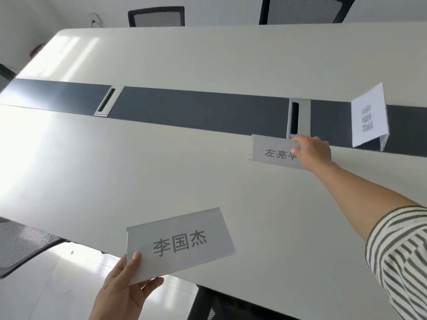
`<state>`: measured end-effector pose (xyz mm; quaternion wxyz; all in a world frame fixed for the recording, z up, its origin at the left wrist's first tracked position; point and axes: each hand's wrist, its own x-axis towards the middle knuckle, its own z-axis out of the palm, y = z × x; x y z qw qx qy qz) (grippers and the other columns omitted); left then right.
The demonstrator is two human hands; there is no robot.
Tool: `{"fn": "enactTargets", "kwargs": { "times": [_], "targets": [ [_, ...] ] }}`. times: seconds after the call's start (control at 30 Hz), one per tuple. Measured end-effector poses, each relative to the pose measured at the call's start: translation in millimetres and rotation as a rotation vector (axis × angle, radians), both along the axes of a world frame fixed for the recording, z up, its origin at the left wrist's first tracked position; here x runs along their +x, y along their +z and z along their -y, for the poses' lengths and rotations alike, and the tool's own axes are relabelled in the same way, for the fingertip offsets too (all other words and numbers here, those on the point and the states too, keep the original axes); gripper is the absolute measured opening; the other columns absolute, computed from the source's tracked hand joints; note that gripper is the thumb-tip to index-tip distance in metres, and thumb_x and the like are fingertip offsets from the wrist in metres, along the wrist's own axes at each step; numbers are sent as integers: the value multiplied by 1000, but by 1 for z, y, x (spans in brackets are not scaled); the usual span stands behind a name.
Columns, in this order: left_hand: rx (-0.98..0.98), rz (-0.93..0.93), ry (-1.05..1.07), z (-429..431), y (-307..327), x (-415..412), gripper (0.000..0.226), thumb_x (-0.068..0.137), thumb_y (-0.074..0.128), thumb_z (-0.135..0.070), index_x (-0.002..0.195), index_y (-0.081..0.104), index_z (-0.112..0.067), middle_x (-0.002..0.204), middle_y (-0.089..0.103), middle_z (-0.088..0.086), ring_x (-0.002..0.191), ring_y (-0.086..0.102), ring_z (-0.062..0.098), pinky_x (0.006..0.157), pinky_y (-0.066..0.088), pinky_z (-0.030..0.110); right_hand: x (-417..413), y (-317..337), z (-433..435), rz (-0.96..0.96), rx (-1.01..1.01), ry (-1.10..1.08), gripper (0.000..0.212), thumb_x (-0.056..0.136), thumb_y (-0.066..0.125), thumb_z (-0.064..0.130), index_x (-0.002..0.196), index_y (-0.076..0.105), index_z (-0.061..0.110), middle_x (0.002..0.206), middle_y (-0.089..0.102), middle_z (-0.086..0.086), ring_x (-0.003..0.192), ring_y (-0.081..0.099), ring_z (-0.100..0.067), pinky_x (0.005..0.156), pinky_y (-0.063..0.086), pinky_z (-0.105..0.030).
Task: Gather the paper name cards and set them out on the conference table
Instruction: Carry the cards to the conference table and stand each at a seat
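While right hand [312, 151] pinches far card [272, 154] on table [161, 172] | left hand [122, 289] grips near card [180, 243] | step: placing, judged | next: likely release upright

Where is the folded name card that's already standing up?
In the head view, the standing name card is at the far right, on the table's dark centre strip, just right of a metal cable slot and beyond the right hand.

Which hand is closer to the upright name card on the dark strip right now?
Right. The right hand pinches a second card just below-left of the upright card; the left hand holds a third card far off at the table's near edge.
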<state>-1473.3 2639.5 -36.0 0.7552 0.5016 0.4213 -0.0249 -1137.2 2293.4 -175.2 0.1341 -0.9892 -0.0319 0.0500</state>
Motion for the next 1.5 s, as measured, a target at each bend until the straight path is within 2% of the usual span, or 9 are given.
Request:
{"fn": "enactTargets", "kwargs": {
  "times": [0.23,0.43,0.53,0.7,0.93,1.13,1.23,1.37,1.5],
  "targets": [
    [2,-45,29,1,-8,1,40,95,44,-15,75,78,-17,81,60,13,49,62,20,45,57,32,16,-6,9,-24,-75,48,35,93,54,23,127,53,17,125,62,-13,113,50,-37,90,38,-45],
    [-22,-25,36,7,-2,-1,41,95,43,-15,75,79,-18,69,71,7,49,66,19,45,57,31,21,3,8,-163,-203,49,53,90,56,37,137,40,19,136,51,-12,127,40,-35,97,36,-50],
    [-28,7,47,6,4,-6,33,96,43,-14,85,75,-15,72,72,7,51,66,20,46,57,31,11,19,-2,-43,-194,31,56,88,58,33,138,39,14,136,51,-13,130,38,-35,99,37,-51],
    [-43,86,79,2,14,-23,24,96,41,-14,100,65,-13,71,73,6,52,67,19,46,57,30,-54,65,-63,15,214,107,38,91,57,29,124,58,13,126,63,-9,119,53,-30,93,42,-40],
    [-86,183,105,-18,25,-69,27,97,40,-15,107,64,-9,78,72,10,55,66,20,49,57,29,-193,117,-162,-573,1008,93,40,92,48,51,108,66,19,106,72,-1,104,66,-15,91,46,-33],
    [-68,233,200,-69,35,-144,28,88,47,-19,105,66,-8,87,71,14,59,65,23,50,57,33,-286,152,-247,-841,1103,277,51,85,46,65,111,64,24,106,72,-4,101,67,-19,90,50,-34],
    [-62,229,247,-100,37,-185,33,81,51,-21,107,65,-6,88,71,16,61,64,23,50,56,34,-325,159,-290,-898,1116,322,47,82,52,55,110,62,18,102,71,-8,91,69,-20,82,54,-34],
    [-13,190,312,-163,38,-266,33,78,55,-21,106,64,-4,86,71,18,59,62,24,49,56,35,-392,151,-370,-954,1103,350,40,83,57,42,107,62,11,102,71,-20,92,69,-37,84,54,-51],
    [137,93,329,-231,38,-339,35,75,64,-22,105,67,-4,90,72,20,69,64,24,55,56,36,-461,142,-449,-996,1109,325,45,80,57,37,105,60,0,101,66,-31,81,66,-37,72,54,-46]
  ]
}}
